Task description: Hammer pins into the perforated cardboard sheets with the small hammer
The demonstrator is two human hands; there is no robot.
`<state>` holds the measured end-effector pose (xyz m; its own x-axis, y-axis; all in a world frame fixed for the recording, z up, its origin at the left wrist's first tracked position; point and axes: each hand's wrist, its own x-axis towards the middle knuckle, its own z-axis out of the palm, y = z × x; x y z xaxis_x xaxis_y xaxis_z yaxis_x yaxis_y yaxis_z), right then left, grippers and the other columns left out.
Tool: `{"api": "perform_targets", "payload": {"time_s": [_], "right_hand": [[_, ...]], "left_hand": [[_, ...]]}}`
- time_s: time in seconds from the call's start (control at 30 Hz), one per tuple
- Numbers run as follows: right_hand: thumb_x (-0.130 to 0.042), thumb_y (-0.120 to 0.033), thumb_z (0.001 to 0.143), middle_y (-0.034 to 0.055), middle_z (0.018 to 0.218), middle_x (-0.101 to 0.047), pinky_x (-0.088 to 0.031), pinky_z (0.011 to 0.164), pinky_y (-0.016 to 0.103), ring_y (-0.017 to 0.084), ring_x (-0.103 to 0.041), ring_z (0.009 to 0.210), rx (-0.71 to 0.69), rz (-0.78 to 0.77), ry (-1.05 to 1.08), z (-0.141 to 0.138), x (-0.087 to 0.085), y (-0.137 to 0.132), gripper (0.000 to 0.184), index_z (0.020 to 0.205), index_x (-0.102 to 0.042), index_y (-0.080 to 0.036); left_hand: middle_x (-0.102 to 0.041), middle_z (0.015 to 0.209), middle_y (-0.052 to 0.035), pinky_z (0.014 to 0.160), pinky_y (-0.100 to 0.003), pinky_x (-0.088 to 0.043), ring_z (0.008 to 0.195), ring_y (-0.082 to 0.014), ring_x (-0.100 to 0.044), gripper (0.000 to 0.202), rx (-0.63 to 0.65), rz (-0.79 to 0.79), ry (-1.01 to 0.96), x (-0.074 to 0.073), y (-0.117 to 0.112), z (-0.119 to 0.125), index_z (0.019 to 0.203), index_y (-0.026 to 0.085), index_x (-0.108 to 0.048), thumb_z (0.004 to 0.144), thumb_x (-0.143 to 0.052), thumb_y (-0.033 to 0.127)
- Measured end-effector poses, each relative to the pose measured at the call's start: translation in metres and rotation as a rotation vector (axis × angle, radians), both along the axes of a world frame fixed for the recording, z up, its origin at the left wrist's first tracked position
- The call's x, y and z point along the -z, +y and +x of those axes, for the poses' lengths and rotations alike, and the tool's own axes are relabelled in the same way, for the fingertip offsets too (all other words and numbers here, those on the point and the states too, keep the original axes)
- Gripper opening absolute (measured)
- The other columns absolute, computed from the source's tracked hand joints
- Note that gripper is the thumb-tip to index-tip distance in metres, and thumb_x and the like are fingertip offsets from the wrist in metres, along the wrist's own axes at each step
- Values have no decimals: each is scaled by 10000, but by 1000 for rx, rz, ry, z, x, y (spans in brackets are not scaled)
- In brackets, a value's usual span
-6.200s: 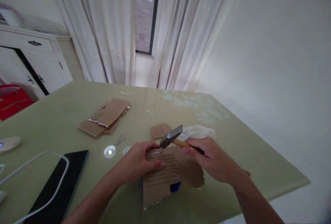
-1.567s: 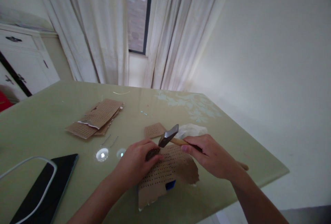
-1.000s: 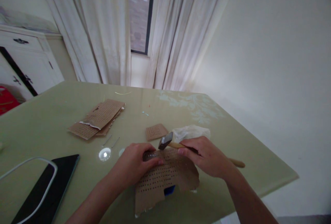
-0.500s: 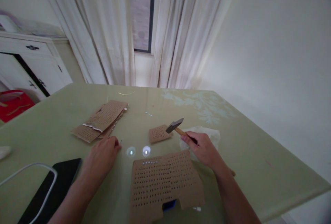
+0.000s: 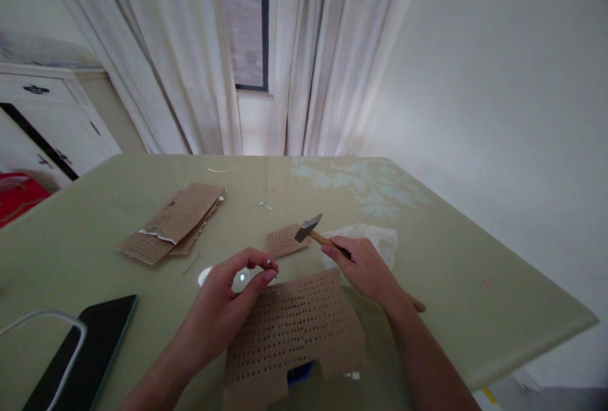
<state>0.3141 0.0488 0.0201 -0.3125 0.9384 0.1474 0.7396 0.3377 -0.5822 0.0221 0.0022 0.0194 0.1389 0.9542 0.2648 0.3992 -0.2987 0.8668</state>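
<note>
My left hand [image 5: 228,294] is raised above the left back edge of a perforated brown cardboard sheet [image 5: 304,319]. Thumb and forefinger pinch a tiny pale-headed, nail-like piece [image 5: 268,263], too small to make out fully. In my right hand [image 5: 363,266] is a hammer [image 5: 308,228]. Its wooden handle lies in the closed fingers, and its metal head points forward left, over a small perforated cardboard piece [image 5: 284,241]. The sheet has rows of holes and a notch in its near edge, where something blue [image 5: 300,372] shows. My left fingers partly cover the sheet's back left corner.
A stack of perforated cardboard [image 5: 178,218] lies back left, with a thin needle-like piece [image 5: 191,263] nearby. A black flat device [image 5: 88,347] with a white cable [image 5: 78,335] is at left. Clear plastic [image 5: 382,240] lies behind my right hand on the green table [image 5: 456,284].
My left hand has moved right from the tabletop beside the stack to above the cardboard sheet, pinching the tiny piece. The right hand still holds the hammer. The view has shifted slightly.
</note>
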Motion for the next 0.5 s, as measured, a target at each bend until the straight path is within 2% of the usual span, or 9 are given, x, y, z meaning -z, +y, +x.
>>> {"api": "perform_targets", "payload": {"time_s": [0.1,0.5], "right_hand": [[-546,-459,1110,-23,637,-557,-286,630,313,163,-509,617,-3,-3,6,-1,-1,0,467,710,-527,-219],[-524,-469,1109,-15,648,-568,-304,636,314,166,-517,629,-5,-5,20,-4,-7,-3,472,709,-530,-219]], "left_hand": [[-801,899,-16,660,-248,-570,844,-211,-724,189,12,-63,36,1,-7,10,928,270,-782,974,-672,416],[-826,945,-14,765,-284,-607,877,-220,-756,231,100,-100,108,6,-7,10,940,266,-787,1013,-621,411]]}}
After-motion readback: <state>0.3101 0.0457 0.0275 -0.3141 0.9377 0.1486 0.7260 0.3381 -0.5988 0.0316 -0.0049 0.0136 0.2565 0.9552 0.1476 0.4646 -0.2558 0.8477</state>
